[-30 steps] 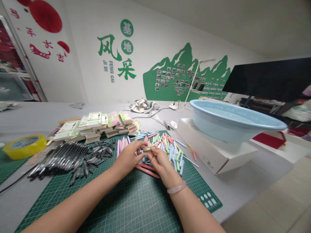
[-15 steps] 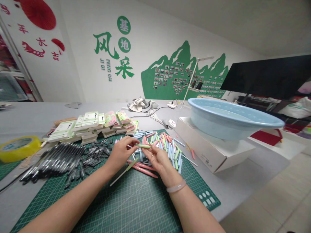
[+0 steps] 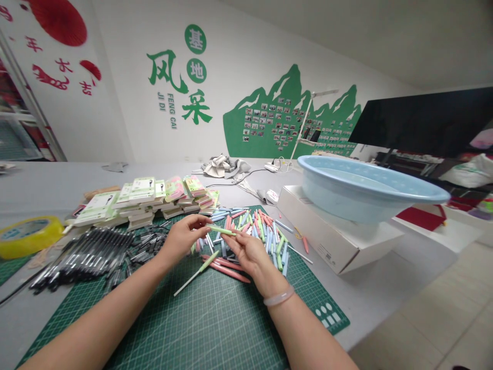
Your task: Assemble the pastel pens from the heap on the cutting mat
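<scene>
My right hand [image 3: 246,254] pinches the end of a pale green pen barrel [image 3: 221,230] between its fingertips. My left hand [image 3: 183,237] is beside the barrel's other end, its fingers loosely curved and apparently holding nothing. Below the hands, a thin white stick with a green sleeve [image 3: 198,274] lies on the green cutting mat [image 3: 185,329], next to several pink pen barrels [image 3: 229,272]. A heap of pastel pen barrels [image 3: 256,231] spreads beyond my right hand. Black pens [image 3: 84,258] and loose black pen parts [image 3: 144,242] lie left of my left hand.
Stacked green-and-white packaging cards [image 3: 142,198] stand behind the mat. A yellow tape roll [image 3: 29,236] lies at the left. A light blue plastic basin [image 3: 370,190] rests on a white box [image 3: 331,231] at the right. Cables and crumpled cloth lie farther back.
My left hand has moved left, away from the green barrel, and the black parts beside it look shifted. The white stick lies on the mat as it did half a second ago.
</scene>
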